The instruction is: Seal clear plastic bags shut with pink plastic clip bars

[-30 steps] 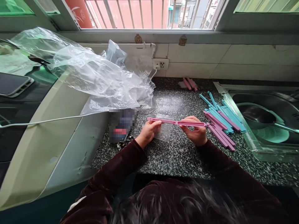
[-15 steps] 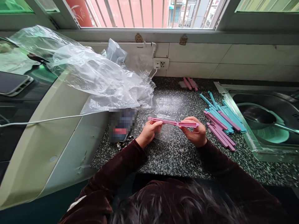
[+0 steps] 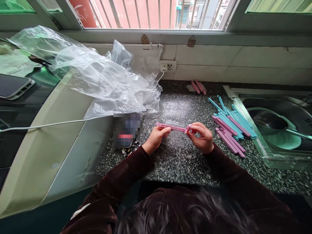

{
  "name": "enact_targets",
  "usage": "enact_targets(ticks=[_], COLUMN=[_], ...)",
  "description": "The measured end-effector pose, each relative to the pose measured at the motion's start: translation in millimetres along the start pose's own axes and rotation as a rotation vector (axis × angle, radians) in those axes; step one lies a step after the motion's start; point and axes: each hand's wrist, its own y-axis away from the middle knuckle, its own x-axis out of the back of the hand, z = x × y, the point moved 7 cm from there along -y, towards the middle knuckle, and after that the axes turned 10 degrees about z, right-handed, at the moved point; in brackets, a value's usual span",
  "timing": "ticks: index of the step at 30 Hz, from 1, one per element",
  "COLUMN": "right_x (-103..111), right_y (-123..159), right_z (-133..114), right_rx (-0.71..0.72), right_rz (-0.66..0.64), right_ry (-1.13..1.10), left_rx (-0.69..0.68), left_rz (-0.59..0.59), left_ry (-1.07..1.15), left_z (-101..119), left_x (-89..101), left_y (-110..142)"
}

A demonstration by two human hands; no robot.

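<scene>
**Pink clip (image 3: 176,127) pinched near both ends above the table (image 3: 165,172)**

The clip was judged to be light and stiff, probably of thin moulded plastic, with a smooth surface that might be slippery under dry fingertips. Little force seemed to be called for. A firm hold was thought best taken close to the two ends, with the pressure kept along the bar; any thin joint at the right end was reckoned the likeliest place for a snap or a twist.

It was seen as a slim, straight pink bar with a shallow channel along its length and a small rounded tip at the left. At the right a short, knobby pink piece was partly hidden by fingers; whether this was a second arm seen end-on could not be told.

The bar was held between the table's front and back edges, to the left of the sink (image 3: 262,158). Its left part was nipped between the thumb and fingers of the left hand (image 3: 154,140), and its right end was pinched by the closely bent fingers of the right hand (image 3: 204,139).

Beneath it a clear packet (image 3: 172,141) was seen. Toward the sink, loose pink clips (image 3: 227,141) and blue clips (image 3: 245,122) were heaped.
</scene>
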Motion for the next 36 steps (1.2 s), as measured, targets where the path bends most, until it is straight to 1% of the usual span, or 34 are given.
enact_targets(ticks=[4,9,18,23,31,36], right_x=[-1.3,-4.4,-8.0,-10.0,-13.2,-15.6], right_y=[2.1,5.0,5.9,7.9,8.9,8.7], right_z=[1.8,5.2,4.1,6.6,6.3,5.0], right_rx=[0.004,-0.014,0.022,0.018,0.025,0.025], right_rz=[-0.005,-0.028,-0.048,-0.064,-0.081,-0.095], right_ry=[0.005,-0.001,0.012,0.035,0.084,0.079], left_rx=[0.002,-0.032,-0.092,-0.107,-0.086,-0.097], left_rz=[0.003,-0.017,-0.017,-0.031,-0.024,-0.026], left_ry=[-0.008,-0.037,-0.096,-0.091,-0.065,-0.096], left_z=[0.0,-0.9,-0.4,3.8,6.5,8.3], left_x=[-1.1,-0.6,1.8,-1.5,-3.8,-4.3], left_y=[1.2,1.0,0.2,1.9,4.1,4.9])
